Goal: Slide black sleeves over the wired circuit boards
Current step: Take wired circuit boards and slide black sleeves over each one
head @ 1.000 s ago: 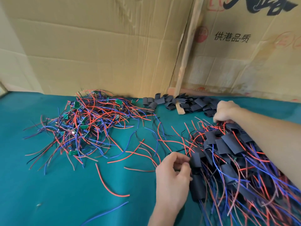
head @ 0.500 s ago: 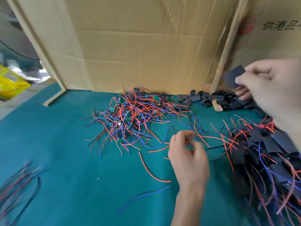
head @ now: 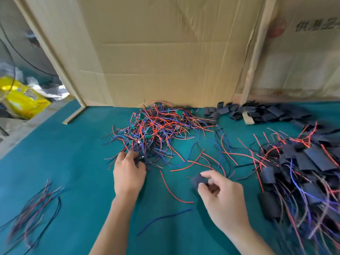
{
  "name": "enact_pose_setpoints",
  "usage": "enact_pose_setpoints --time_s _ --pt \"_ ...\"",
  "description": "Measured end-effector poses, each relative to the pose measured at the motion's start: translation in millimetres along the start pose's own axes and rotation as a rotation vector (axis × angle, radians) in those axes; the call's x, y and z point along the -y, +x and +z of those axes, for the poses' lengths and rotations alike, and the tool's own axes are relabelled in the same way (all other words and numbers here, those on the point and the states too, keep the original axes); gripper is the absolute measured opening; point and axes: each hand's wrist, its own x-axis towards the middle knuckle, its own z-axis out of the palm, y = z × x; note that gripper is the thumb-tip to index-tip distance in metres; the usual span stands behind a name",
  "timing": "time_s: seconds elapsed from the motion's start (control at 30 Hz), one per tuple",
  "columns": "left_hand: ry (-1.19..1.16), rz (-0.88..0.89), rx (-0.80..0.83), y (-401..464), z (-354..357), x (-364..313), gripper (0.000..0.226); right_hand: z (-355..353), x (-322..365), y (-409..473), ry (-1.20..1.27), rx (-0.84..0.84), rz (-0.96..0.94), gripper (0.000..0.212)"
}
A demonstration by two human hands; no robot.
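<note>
The left hand is reaching into the near edge of the wired-board tangle; the right hand is pinching a sleeve just right of it, the sleeved pile lying farther right.

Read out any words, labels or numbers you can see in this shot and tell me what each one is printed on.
Dark Chinese characters on the right cardboard panel, at its top right corner: blurred and cut by the frame edge, not readable.
Round red stamp on the same panel: too faint to read.
Faint red marks near that panel's bottom edge: illegible.
Label on the yellow bag at far left: too blurred to read.
Nothing else carries text.
</note>
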Motion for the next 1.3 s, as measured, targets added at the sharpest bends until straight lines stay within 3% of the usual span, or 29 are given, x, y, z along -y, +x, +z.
enact_pose_setpoints --time_s 0.23,0.37,0.5,0.7,0.83,0.97,1.13,1.3 --pt "0.111 0.075 -0.062 -3 1 -2 0.018 -1 -5 0 0.073 -0.018 0.059 0.031" --pt "0.226 0.241 -0.138 -15 -5 -6 0.012 -2 -4 3 0.182 -0.021 0.128 0.011" --pt "0.085 0.318 -0.192 -48 -15 -17 0.017 -4 -3 6 0.26 -0.034 0.195 0.004" --pt "-0.389 0.359 -0.019 -117 8 -73 0.036 -11 -5 13 0.446 -0.021 0.339 0.02" --pt "-0.369 0.432 0.096 -135 27 -87 0.037 -20 -5 20 0.591 -0.036 0.409 0.025" --pt "-0.302 0.53 0.056 -139 30 -85 0.028 -23 -11 22 0.5 -0.054 0.354 0.038" --pt "-0.301 0.462 0.223 -139 26 -88 0.044 -19 -11 19 0.417 0.003 0.278 0.016" --pt "-0.333 0.388 0.284 -135 27 -91 0.054 -24 -12 18 0.364 -0.03 0.256 0.008"
